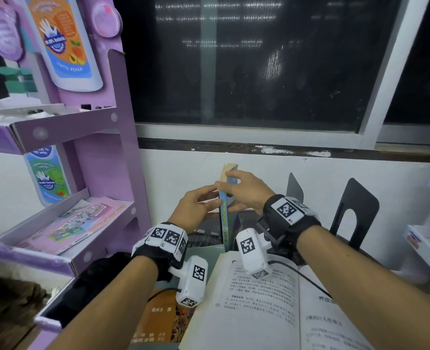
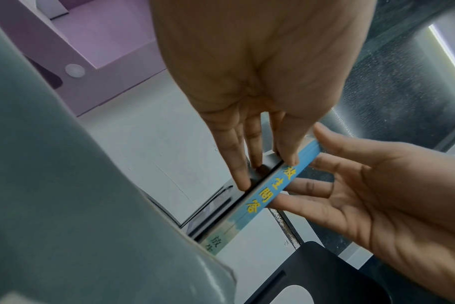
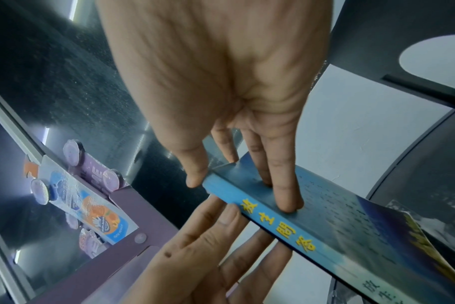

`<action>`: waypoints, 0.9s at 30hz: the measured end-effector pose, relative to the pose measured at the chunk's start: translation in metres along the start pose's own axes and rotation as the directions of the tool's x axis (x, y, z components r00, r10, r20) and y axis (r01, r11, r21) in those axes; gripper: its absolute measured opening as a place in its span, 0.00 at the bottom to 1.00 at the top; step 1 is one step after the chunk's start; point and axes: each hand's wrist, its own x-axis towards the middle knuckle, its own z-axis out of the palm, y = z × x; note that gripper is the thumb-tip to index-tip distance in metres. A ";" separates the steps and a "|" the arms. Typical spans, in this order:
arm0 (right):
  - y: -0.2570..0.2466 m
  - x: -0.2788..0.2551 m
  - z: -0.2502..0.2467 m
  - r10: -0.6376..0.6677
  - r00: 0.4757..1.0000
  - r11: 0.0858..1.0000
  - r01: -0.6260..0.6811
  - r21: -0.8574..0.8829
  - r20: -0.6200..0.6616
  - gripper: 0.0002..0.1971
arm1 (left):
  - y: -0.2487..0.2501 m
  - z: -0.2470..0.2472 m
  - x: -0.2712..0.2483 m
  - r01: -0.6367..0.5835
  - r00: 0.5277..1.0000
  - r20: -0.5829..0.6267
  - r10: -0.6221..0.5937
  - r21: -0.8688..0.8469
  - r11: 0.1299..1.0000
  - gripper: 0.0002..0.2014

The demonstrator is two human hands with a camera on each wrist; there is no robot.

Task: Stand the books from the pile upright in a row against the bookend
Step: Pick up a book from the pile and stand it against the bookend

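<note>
The thin blue-spined book point(image 1: 223, 210) stands upright between both hands, spine toward the person, and it looks too slim to stay up alone. If either hand lets go before it leans on a support, it will probably tip sideways. The black bookend point(image 1: 355, 213) stands well to its right, so the gap could let it slide flat. Whether a second dark plate point(image 1: 294, 188) behind the right wrist already backs it, I cannot tell.

Going left to right: the left hand point(image 1: 196, 207) has nearly straight fingers laid flat against the book's left face, thumb on the spine. The right hand point(image 1: 244, 192) presses 2 straight fingers on the right cover, thumb at the spine's upper end, so the 2 hands sandwich the book. An open book point(image 1: 272, 299) lies in front.
</note>
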 end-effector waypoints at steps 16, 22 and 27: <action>-0.009 -0.046 -0.029 0.075 0.996 0.982 -0.064 -0.176 0.057 0.15 | 0.029 0.004 -0.034 0.195 0.980 -0.027 -0.195 0.245 0.950 0.11; -0.010 -0.082 -0.056 0.106 0.986 0.942 -0.059 -0.330 0.125 0.17 | 0.050 0.012 -0.051 0.230 0.971 -0.008 -0.240 0.309 0.923 0.13; -0.006 -0.116 -0.081 0.182 0.968 0.872 -0.077 -0.483 0.175 0.19 | 0.059 0.024 -0.065 0.209 0.964 0.064 -0.257 0.408 0.889 0.11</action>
